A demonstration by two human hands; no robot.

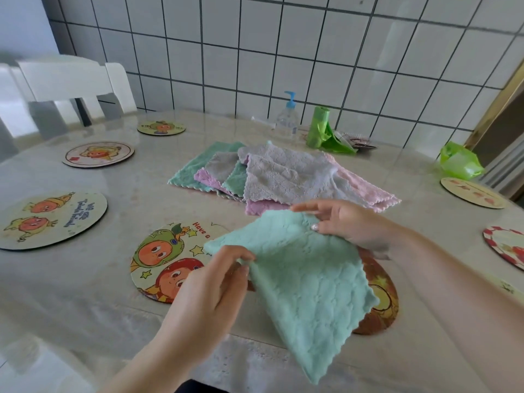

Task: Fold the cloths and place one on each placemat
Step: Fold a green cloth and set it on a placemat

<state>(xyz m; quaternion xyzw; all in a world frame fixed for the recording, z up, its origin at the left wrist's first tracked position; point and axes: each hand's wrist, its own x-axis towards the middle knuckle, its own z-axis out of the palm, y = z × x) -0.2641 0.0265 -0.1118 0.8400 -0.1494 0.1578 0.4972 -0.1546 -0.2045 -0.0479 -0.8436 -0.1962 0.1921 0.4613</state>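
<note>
So the person is holding a mint-green scalloped-edge microfibre cloth (300, 282) up off the table, lower middle of the frame, and it's hanging on a diagonal. Its long axis is running from the upper left corner down to a loose corner dangling at the lower right. The left hand (209, 290) is pinching the cloth's upper left edge between thumb and fingers. The right hand (343, 222) is pinching the top corner, just right of centre, fingers curled onto the fabric.

What the next bit is hinging on, I reckon: the free corner is hanging down and away from both hands, toward the bottom of the frame, so someone's got to bring it up to meet the held edge. The left hand looks nearer to it.

The round cartoon-printed placemat (164, 259) is sitting right under the cloth, partly hidden by it, so the drop spot is basically straight down. The rest of the messy pile of green, pink and grey cloths (283, 177) is lying just beyond, centre frame, looking unfolded.
</note>
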